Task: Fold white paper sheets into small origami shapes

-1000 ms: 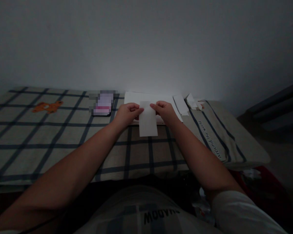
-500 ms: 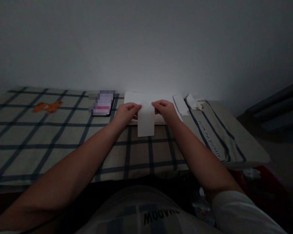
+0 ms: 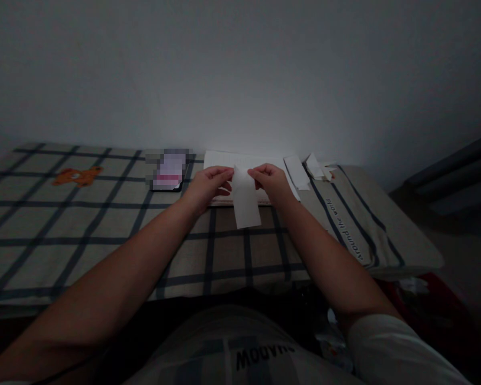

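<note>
A narrow white paper strip (image 3: 246, 203) hangs tilted between my two hands above a checked cloth (image 3: 104, 224). My left hand (image 3: 209, 184) pinches the strip's upper left edge with closed fingers. Facing it, my right hand (image 3: 269, 182) pinches the upper right edge. Behind both hands lies a larger white sheet (image 3: 240, 160) flat on the cloth.
A phone (image 3: 168, 171) with a lit screen lies left of the sheet. Several small paper pieces (image 3: 308, 168) lie at the back right. An orange bear figure (image 3: 78, 175) is printed on the cloth at the left. A wall rises just behind. The cloth's right edge drops off.
The paper strip has become narrower between my pinching fingers and its lower end has swung slightly to the right. Both hands stayed almost in place.
</note>
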Action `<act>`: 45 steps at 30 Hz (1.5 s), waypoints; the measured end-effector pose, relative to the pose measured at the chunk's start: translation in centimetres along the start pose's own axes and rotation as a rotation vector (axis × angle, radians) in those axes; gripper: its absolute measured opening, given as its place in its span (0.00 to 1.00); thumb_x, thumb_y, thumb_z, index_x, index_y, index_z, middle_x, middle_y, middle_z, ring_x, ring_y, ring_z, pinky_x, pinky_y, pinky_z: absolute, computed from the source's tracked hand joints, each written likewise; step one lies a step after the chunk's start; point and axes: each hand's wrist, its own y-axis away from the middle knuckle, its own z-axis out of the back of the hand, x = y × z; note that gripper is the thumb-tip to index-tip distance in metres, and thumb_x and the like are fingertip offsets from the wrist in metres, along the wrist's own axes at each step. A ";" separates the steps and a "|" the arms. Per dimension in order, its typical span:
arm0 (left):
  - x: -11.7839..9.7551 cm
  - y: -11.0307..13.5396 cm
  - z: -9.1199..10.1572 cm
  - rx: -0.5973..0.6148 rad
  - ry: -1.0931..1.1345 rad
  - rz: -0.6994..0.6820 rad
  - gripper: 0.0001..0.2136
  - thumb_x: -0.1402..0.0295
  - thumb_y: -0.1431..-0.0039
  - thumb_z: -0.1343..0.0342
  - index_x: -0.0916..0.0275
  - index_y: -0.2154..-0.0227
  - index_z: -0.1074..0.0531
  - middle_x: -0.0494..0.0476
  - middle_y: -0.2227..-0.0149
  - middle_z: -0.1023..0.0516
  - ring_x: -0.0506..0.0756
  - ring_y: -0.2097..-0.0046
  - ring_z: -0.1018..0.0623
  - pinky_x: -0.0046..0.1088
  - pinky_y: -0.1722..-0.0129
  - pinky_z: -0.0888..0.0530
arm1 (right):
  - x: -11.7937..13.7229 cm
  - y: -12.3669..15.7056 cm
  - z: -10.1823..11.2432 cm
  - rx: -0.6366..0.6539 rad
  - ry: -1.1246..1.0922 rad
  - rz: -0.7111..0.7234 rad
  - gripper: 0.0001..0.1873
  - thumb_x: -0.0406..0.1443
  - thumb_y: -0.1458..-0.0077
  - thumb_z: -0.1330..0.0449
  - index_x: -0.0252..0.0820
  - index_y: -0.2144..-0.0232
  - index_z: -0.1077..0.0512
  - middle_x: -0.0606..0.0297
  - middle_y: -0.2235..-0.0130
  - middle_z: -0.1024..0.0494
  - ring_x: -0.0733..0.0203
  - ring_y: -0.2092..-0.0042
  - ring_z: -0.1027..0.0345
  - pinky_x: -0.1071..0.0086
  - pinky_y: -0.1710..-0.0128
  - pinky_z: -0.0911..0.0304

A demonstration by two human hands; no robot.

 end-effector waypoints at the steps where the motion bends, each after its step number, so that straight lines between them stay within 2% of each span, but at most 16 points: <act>1: 0.0 0.0 0.0 0.020 0.005 0.020 0.17 0.55 0.52 0.31 0.62 0.66 0.22 0.57 0.66 0.21 0.51 0.70 0.24 0.26 0.72 0.26 | 0.0 0.1 -0.1 0.013 0.007 0.001 0.15 0.44 0.54 0.30 0.41 0.73 0.28 0.71 0.79 0.29 0.68 0.77 0.37 0.71 0.76 0.44; 6: -0.1 0.4 -0.3 0.101 -0.023 0.116 0.17 0.53 0.50 0.33 0.62 0.65 0.22 0.58 0.65 0.19 0.54 0.65 0.21 0.28 0.69 0.24 | 0.3 0.5 -0.5 0.092 0.009 0.001 0.15 0.44 0.53 0.30 0.40 0.74 0.28 0.70 0.78 0.26 0.68 0.76 0.36 0.70 0.74 0.41; 12: -0.6 0.9 -0.5 0.173 -0.093 0.117 0.15 0.56 0.51 0.32 0.62 0.68 0.23 0.53 0.67 0.20 0.51 0.67 0.23 0.27 0.66 0.24 | 0.9 0.9 -1.0 0.119 -0.022 -0.024 0.14 0.43 0.54 0.30 0.41 0.76 0.28 0.70 0.78 0.26 0.68 0.77 0.36 0.70 0.75 0.41; 20: -0.1 0.7 -0.3 0.121 -0.159 0.100 0.15 0.57 0.53 0.31 0.61 0.68 0.25 0.53 0.68 0.19 0.51 0.67 0.21 0.26 0.67 0.25 | 0.8 1.0 -1.1 0.153 -0.116 -0.088 0.18 0.47 0.58 0.28 0.41 0.75 0.27 0.69 0.77 0.25 0.69 0.76 0.35 0.70 0.73 0.36; 29: 0.1 0.5 -0.5 0.066 -0.119 0.044 0.14 0.59 0.53 0.32 0.61 0.72 0.28 0.49 0.74 0.23 0.49 0.74 0.24 0.24 0.73 0.28 | 0.9 1.0 -1.0 0.250 -0.283 -0.168 0.19 0.49 0.58 0.27 0.40 0.73 0.24 0.64 0.73 0.20 0.64 0.71 0.27 0.68 0.69 0.29; 36: -0.1 0.7 -0.7 0.047 -0.093 -0.014 0.14 0.59 0.54 0.32 0.61 0.72 0.30 0.49 0.75 0.23 0.49 0.75 0.25 0.24 0.75 0.30 | 0.8 1.0 -1.1 0.262 -0.292 -0.176 0.19 0.45 0.60 0.25 0.40 0.68 0.21 0.64 0.72 0.18 0.64 0.70 0.25 0.66 0.65 0.26; 45: -0.2 0.8 -0.6 0.008 -0.253 -0.105 0.16 0.57 0.53 0.33 0.61 0.75 0.33 0.46 0.78 0.29 0.48 0.76 0.31 0.23 0.77 0.36 | 0.7 1.1 -1.1 0.302 -0.253 -0.178 0.18 0.45 0.59 0.26 0.39 0.69 0.21 0.64 0.70 0.18 0.64 0.69 0.25 0.67 0.64 0.26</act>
